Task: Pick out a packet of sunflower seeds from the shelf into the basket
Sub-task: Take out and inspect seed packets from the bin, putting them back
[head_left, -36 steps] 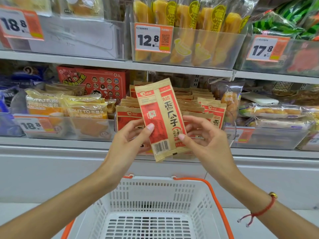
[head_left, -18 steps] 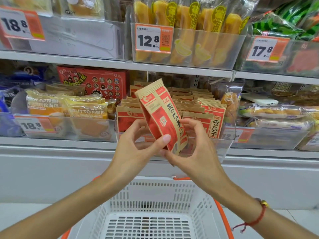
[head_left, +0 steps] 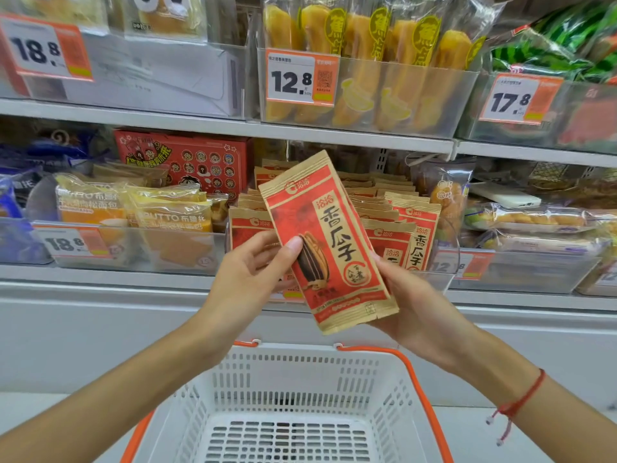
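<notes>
Both hands raised, left hand (head_left: 248, 275) and right hand (head_left: 412, 307) gripping.

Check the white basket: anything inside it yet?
Nothing visible inside the white basket: its slotted floor shows bare. Its near part lies below the frame edge, so that stays unseen. The seed packet is above it, held by the left hand and right hand.

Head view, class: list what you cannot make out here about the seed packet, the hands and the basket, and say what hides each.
- Sunflower seed packet: small print along its bottom edge is too small to read.
- Right hand: most fingers are hidden behind the packet.
- Basket: its near part is cut off by the bottom edge.
- Price tag under the seed bin: partly covered by the packet and hand.
- Left hand: fingers behind the packet are unseen.
</notes>
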The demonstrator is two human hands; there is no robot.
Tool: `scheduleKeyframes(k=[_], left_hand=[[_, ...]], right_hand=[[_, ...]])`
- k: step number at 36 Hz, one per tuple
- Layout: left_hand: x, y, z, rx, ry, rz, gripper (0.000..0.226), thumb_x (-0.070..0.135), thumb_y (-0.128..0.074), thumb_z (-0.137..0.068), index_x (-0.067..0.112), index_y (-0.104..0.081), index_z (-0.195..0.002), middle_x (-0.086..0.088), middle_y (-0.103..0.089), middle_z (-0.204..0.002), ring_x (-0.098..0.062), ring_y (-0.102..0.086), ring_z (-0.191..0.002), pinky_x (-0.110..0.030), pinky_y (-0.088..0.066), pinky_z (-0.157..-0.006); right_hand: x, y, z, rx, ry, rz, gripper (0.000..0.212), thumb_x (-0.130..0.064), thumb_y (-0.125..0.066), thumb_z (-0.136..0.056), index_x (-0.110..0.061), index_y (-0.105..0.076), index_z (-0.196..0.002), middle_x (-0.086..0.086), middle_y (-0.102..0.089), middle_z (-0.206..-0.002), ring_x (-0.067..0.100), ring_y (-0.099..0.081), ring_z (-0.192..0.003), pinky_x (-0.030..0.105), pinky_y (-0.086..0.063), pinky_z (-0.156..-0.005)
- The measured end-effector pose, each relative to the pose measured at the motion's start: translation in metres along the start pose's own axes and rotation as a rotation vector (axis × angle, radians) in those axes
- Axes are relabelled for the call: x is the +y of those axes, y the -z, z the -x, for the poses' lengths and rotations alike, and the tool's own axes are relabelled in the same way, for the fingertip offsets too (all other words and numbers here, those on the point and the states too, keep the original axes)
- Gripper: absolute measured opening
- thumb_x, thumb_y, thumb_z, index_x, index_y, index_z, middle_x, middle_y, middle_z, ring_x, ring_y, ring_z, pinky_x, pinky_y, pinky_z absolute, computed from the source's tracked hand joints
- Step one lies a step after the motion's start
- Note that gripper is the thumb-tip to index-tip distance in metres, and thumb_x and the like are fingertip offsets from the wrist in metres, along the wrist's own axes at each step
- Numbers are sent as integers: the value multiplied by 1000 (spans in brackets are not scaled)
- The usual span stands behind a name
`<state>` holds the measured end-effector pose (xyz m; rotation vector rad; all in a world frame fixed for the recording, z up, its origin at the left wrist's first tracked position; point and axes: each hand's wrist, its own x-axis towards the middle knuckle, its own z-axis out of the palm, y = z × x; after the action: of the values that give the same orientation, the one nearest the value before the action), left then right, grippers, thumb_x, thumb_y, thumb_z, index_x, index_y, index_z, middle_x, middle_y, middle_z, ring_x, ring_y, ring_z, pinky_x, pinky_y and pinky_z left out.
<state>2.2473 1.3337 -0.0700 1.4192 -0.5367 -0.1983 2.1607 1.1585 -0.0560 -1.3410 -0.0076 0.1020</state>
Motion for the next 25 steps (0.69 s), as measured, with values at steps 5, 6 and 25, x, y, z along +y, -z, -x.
scheduleKeyframes(k=[5,6,25], left_hand=[[-1,4,0,67,-41,-57,36,43,-65,-74,26,-68,-106,8,-74,-100,-7,-70,-95,-22,-58,-76],[0,3,0,74,-54,-70,35,42,-66,-73,27,-68,-104,9,-74,-98,-5,-70,-92,-21,-58,-75],[19,-8,-11,-55,-179,-214,31,44,-63,-73,35,-66,-102,22,-73,-97,1,-68,-92,-19,-54,-80]], right_hand=[[3,8,-6,309,157,220,37,-36,-62,-70,-20,-75,-101,1,-76,-98,12,-71,-88,19,-54,-74],[4,11,-7,357,180,264,41,-35,-64,-68,-18,-74,-104,1,-76,-98,13,-71,-91,19,-55,-75],[-27,-1,-4,415,510,552,27,-38,-65,-75,-31,-67,-101,-14,-73,-98,5,-69,-91,22,-56,-79]])
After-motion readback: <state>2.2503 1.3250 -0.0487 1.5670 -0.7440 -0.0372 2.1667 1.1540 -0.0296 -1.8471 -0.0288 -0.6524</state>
